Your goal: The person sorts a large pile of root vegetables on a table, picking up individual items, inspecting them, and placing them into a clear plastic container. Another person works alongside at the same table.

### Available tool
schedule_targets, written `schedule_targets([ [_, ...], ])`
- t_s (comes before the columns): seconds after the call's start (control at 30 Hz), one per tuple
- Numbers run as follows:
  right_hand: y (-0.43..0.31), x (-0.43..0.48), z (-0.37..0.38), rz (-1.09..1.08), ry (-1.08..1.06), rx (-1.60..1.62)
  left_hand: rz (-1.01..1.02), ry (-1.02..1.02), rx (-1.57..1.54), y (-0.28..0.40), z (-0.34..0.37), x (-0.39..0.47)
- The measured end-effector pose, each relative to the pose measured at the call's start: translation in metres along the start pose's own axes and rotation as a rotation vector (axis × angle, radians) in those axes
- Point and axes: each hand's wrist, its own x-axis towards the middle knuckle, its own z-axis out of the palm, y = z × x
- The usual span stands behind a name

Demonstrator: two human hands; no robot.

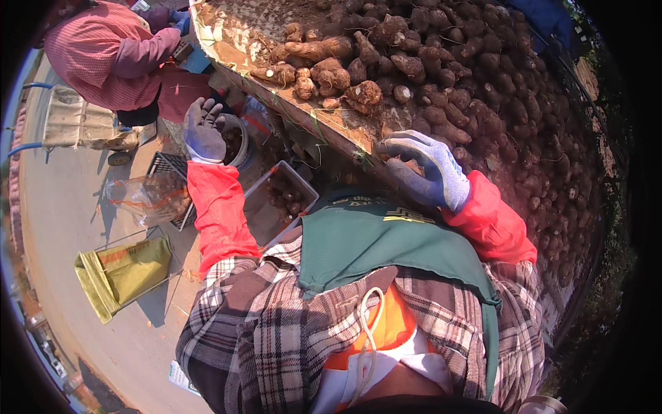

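My left hand [207,132], in a soiled grey-blue work glove, is raised palm up over the side of a white bucket [244,142] of taro-like corms. Its fingers are spread and nothing is in it. My right hand [426,168], gloved the same way, curls at the near edge of a raised bed heaped with brown corms [465,103]. Something small and brownish shows between thumb and fingers; whether it is held cannot be told. Several loose corms [331,77] lie on the bed's bare corner, beyond my right hand.
Below the bed's rim [289,103] stands a plastic crate [310,189] with corms. Left of it are a clear bag of corms [155,196], a dark basket [168,164] and a yellow woven sack [126,271] on a frame. A co-worker [119,62] bends at the upper left beside a cart [77,116].
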Motion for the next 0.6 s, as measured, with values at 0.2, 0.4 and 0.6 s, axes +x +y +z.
schedule_targets([
  [0.2,-0.002,-0.024,0.005,-0.011,0.041,-0.048,0.268,-0.685,0.715,0.01,0.223,-0.013],
  [0.4,-0.004,-0.031,0.001,-0.046,0.063,-0.16,0.606,-1.042,2.037,-0.044,0.319,-0.021],
  [0.6,0.016,-0.036,-0.006,-0.032,0.123,-0.177,0.755,-0.92,1.82,-0.044,0.296,-0.005],
])
